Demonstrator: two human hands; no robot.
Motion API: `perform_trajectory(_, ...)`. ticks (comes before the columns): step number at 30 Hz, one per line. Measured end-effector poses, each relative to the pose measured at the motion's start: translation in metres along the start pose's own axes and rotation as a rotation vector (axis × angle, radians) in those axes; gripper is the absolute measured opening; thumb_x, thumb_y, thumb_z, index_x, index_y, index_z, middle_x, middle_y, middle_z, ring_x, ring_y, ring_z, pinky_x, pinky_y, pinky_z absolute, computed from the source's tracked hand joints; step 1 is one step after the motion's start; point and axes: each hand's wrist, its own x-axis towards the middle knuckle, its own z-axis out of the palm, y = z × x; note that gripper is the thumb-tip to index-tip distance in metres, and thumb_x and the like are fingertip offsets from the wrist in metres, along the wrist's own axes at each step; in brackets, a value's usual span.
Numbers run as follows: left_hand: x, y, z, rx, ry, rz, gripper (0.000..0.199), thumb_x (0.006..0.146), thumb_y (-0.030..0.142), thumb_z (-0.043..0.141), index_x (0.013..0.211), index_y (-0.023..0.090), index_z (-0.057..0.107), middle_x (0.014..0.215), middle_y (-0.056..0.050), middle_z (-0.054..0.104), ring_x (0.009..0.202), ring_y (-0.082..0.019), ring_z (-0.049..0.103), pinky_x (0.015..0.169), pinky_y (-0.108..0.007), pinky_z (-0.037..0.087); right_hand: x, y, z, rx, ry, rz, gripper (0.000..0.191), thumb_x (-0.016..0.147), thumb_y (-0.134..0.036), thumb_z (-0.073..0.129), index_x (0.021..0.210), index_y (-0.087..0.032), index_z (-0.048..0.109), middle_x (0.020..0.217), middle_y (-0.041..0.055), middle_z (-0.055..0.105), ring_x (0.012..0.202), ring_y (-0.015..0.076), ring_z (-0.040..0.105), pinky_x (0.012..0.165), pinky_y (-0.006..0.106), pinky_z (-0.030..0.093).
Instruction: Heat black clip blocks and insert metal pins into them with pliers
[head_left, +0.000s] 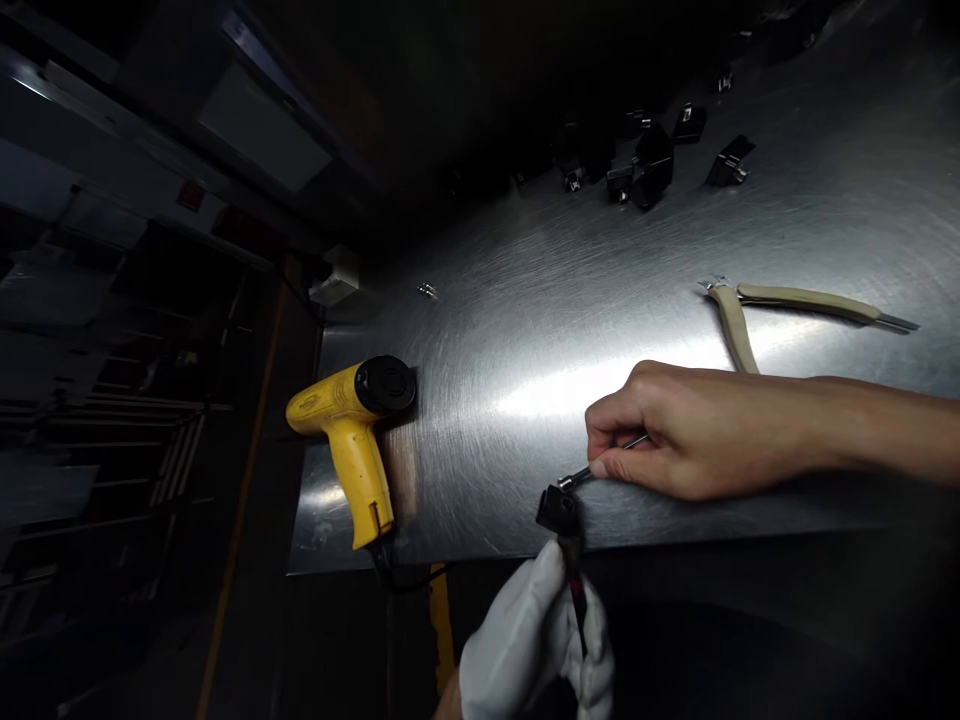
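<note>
My left hand [536, 625], in a white glove, is closed below the front edge of the metal table. It grips a black block-shaped part [558, 510] with a dark strip running down between the fingers. A round hole shows in the block's upper face. My bare right hand [675, 430] pinches a thin dark rod with a shiny metal tip [574, 479]. That tip sits just above the block; whether they touch I cannot tell. Beyond my right wrist lie pliers with beige handles [806, 298], their handles spread apart.
On the table [480, 400] a yellow heat gun [352, 440] lies left, its cord hanging over the front edge. Several small black parts with metal bits [652, 165] are scattered at the back. Small metal pieces [427, 290] lie near a white box [336, 277] by the far left edge.
</note>
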Motion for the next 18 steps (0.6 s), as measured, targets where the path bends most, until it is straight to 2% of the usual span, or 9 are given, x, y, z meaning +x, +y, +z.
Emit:
perform_trajectory(4,0.003,-0.006,-0.004,-0.022,0.001,0.031,0.073,0.093,0.078,0.025,0.074,0.015,0.058,0.050,-0.003,0.054,0.038,-0.015,0.049,0.042,-0.029,0.041,0.000,0.001,-0.001,0.014,-0.017,0.017,0.013,0.097,-0.028,0.064,0.087,-0.024,0.072,0.077,-0.0065,0.068,0.064,0.0115,0.061,0.055,0.023,0.045)
perform_trajectory(8,0.007,-0.015,-0.011,-0.071,0.005,0.046,0.074,0.094,0.077,0.023,0.080,0.014,0.060,0.049,-0.003,0.055,0.035,-0.015,0.047,0.041,-0.029,0.043,-0.001,0.002,-0.001,0.049,-0.045,0.057,0.019,0.100,-0.037,0.063,0.089,-0.026,0.073,0.074,-0.0078,0.066,0.059,0.0107,0.058,0.050,0.023,0.042)
perform_trajectory(12,0.009,-0.016,-0.010,-0.115,0.033,0.076,0.073,0.095,0.075,0.025,0.077,0.014,0.060,0.051,-0.004,0.057,0.037,-0.014,0.050,0.038,-0.025,0.038,0.001,0.002,-0.001,0.074,-0.023,0.102,0.015,0.097,-0.037,0.068,0.088,-0.026,0.074,0.069,-0.0075,0.063,0.059,0.0112,0.054,0.051,0.023,0.040)
perform_trajectory(18,0.013,-0.011,-0.001,-0.074,-0.083,0.127,0.076,0.092,0.079,0.021,0.067,0.016,0.056,0.044,-0.002,0.051,0.033,-0.014,0.048,0.038,-0.025,0.039,0.001,0.001,-0.002,0.113,-0.045,0.180,0.018,0.095,-0.042,0.069,0.088,-0.026,0.076,0.068,-0.0050,0.060,0.061,0.0132,0.050,0.052,0.024,0.036)
